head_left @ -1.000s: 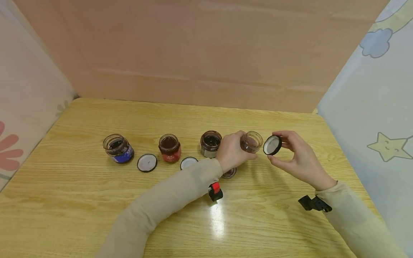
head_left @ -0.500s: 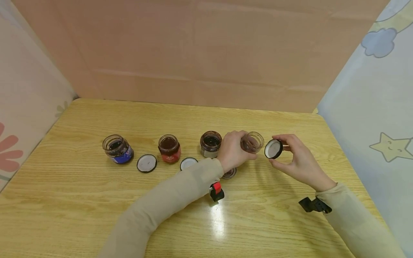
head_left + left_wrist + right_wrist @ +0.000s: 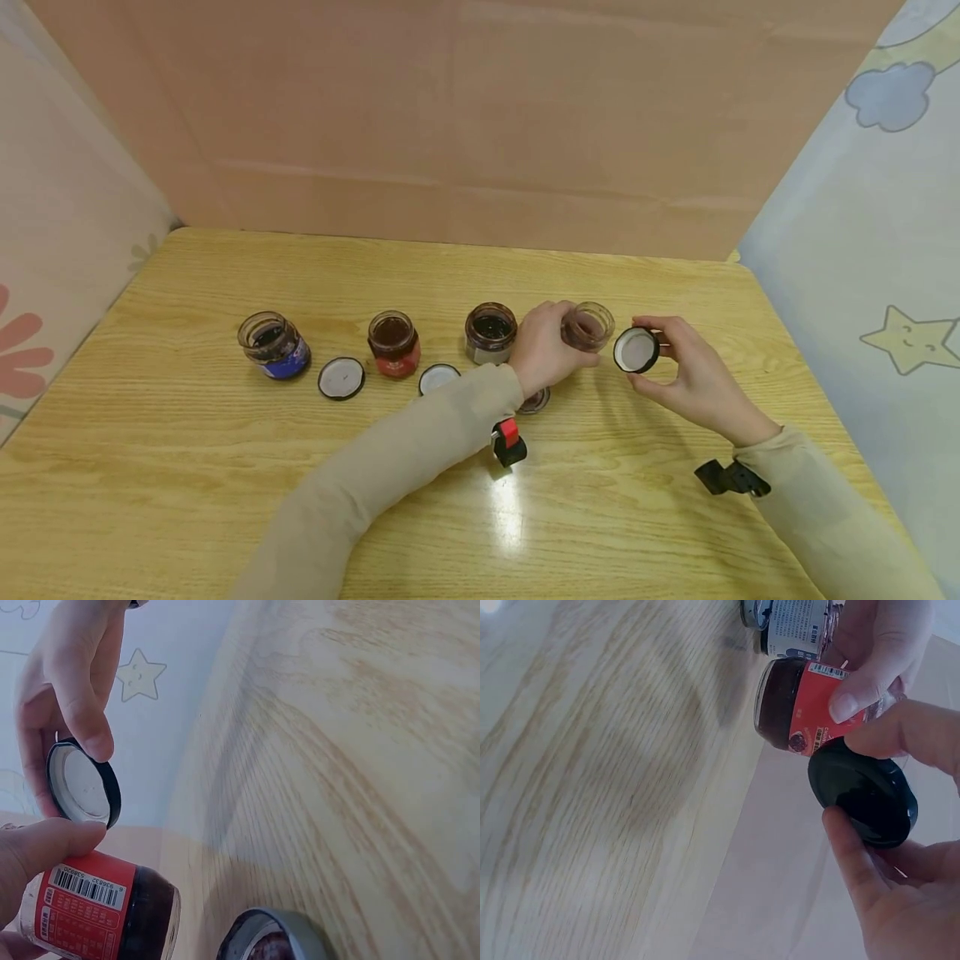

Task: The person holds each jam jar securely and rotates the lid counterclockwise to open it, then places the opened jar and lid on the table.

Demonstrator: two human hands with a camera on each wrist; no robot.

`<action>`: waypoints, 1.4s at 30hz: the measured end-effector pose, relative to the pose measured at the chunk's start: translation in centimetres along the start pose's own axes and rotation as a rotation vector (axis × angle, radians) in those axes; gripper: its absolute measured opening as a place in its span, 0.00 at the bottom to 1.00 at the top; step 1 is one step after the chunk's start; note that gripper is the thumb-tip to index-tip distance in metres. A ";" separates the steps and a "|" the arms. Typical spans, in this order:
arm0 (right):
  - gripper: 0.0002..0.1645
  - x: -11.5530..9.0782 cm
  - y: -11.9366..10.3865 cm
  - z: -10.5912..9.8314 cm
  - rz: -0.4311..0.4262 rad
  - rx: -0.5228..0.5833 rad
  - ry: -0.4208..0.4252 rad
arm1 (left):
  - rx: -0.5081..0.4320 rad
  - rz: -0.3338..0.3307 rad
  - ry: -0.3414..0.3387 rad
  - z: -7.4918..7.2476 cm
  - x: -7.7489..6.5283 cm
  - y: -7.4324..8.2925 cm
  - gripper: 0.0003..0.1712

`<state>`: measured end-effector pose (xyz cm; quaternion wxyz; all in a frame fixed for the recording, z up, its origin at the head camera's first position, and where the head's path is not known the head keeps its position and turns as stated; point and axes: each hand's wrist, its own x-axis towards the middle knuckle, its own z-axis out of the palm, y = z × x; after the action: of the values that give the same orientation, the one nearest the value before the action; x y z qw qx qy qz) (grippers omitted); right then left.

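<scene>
In the head view my left hand (image 3: 551, 346) grips an uncapped glass jar (image 3: 587, 327) by its side, lifted above the table. The jar has a red label with a barcode and dark contents, plain in the left wrist view, where my left thumb (image 3: 52, 840) lies along it. Just right of the jar, my right hand (image 3: 693, 379) pinches a black lid (image 3: 636, 350) by its rim between thumb and fingers. The lid's white inside faces the head camera, and its glossy black top (image 3: 862, 791) shows in the right wrist view. Jar and lid are apart in the head view.
Left of my hands stand three uncapped jars: one blue-labelled (image 3: 275, 346), one red-labelled (image 3: 394, 344) and one pale-labelled (image 3: 491, 333). Upturned lids (image 3: 342, 379) (image 3: 438, 377) lie near them. Another lid (image 3: 534, 401) is partly hidden by my left wrist. A wall (image 3: 465, 125) borders the table's back.
The lid in my right hand has turned slightly, its inside facing the head camera more, and shifted a little down. My left hand and its jar have barely moved.
</scene>
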<state>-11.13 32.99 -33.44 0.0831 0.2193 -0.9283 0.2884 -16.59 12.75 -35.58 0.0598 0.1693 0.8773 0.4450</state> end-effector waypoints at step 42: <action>0.36 -1.1 1.0 1.2 0.069 -0.064 -0.205 | -0.017 -0.089 -0.009 0.9 0.7 0.2 0.39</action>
<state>-10.62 33.44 -35.24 -0.0153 0.2131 -0.9477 0.2373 -16.98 13.84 -35.93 0.0852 0.1314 0.8798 0.4487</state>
